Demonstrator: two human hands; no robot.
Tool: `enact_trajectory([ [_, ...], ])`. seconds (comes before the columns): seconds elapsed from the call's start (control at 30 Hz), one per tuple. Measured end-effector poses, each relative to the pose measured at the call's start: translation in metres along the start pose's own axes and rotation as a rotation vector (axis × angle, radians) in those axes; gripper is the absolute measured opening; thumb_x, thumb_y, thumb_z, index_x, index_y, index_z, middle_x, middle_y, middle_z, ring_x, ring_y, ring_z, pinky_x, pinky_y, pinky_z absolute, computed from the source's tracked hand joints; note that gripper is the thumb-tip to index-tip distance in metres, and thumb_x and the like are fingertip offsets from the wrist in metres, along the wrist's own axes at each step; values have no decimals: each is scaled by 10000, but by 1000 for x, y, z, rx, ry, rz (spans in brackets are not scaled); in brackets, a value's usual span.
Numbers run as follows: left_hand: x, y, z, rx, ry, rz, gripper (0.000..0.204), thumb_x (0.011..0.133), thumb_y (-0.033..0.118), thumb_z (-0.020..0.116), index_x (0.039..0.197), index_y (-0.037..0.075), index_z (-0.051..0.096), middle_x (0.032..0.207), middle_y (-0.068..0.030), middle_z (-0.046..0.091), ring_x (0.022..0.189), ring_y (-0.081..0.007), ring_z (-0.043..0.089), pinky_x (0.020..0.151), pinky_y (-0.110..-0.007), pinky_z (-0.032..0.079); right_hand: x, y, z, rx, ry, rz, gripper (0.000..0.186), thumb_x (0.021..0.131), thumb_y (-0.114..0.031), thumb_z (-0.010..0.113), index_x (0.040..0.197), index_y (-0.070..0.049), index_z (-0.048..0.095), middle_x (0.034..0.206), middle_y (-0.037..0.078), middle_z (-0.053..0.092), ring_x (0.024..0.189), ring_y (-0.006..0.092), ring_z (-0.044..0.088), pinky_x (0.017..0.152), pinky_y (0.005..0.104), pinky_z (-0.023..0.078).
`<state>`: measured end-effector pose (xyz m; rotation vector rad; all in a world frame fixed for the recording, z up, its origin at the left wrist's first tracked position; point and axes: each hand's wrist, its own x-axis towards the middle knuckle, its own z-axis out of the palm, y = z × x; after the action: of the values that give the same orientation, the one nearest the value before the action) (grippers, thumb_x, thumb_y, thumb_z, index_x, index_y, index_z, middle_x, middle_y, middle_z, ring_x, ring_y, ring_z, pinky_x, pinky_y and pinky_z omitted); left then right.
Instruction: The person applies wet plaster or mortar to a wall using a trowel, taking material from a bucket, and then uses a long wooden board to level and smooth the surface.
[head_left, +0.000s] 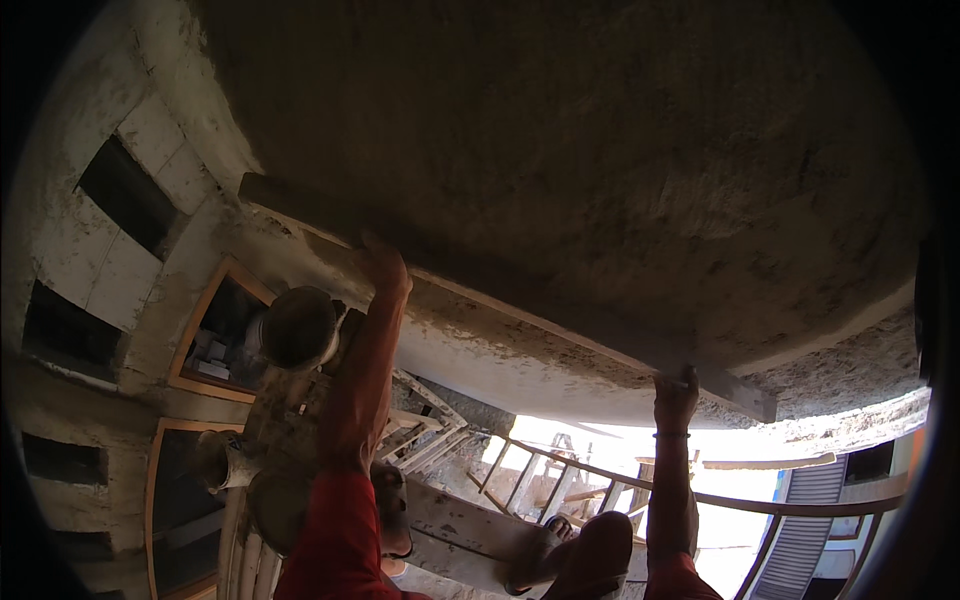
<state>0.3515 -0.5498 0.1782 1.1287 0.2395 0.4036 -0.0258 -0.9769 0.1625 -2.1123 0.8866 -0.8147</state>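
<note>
Head view: you've got both hands up on the long straightedge board [500, 310], pressed flat against the plastered ceiling [560, 150]. Left hand [385, 262] and right hand [676, 392] have fingers wrapped around its lower edge.

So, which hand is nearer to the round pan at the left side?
Left. The left hand presses the long straightedge just up and right of the round pan; the right hand grips the board's far end.

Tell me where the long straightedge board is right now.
The long straightedge board runs diagonally across mid-frame against the plastered ceiling, left hand and right hand pressing its ends.
</note>
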Motion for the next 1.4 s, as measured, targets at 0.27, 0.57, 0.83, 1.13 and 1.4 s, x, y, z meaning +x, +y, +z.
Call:
enact_trajectory([
  [0.27, 127, 181, -4, -37, 94, -210, 507, 1029, 344, 415, 1405, 5, 420, 1361, -127, 516, 1180, -248, 552, 998, -397, 474, -12, -254, 11, 49, 25, -146, 499, 734, -115, 838, 1154, 6, 597, 1023, 139, 686, 951, 266, 661, 856, 342, 511],
  [0.57, 86, 208, 19, -13, 44, -242, 581, 984, 401, 527, 1409, 18, 426, 1339, -116, 526, 1151, -264, 567, 948, -413, 503, 13, -254, -40, 285, -18, 110, 543, 750, -98, 821, 1210, 26, 560, 1055, 130, 689, 964, 223, 666, 829, 334, 533],
  [0.83, -30, 258, 124, -214, -25, -310, 513, 1010, 395, 460, 1396, 58, 450, 1340, -92, 523, 1157, -252, 552, 913, -401, 500, 90, -241, -205, -59, 68, -93, 575, 742, -115, 790, 1261, 8, 576, 1174, 161, 667, 1122, 308, 617, 1000, 373, 476],
  [1.13, -80, 345, 187, -38, -16, -219, 527, 1027, 403, 380, 1429, 62, 387, 1352, -111, 503, 1115, -236, 567, 874, -378, 512, 146, -311, -324, -554, 87, -215, 554, 743, -129, 767, 1258, -27, 589, 1327, 187, 568, 1252, 352, 517, 1059, 400, 426],
  [1.4, -116, 412, 174, -130, 36, -223, 524, 1017, 321, 450, 1363, -71, 406, 1304, -152, 530, 1097, -228, 572, 895, -341, 497, 111, -366, -362, -177, 16, 1, 437, 800, -125, 728, 1208, -17, 614, 1238, 159, 620, 1147, 293, 593, 956, 378, 487],
])
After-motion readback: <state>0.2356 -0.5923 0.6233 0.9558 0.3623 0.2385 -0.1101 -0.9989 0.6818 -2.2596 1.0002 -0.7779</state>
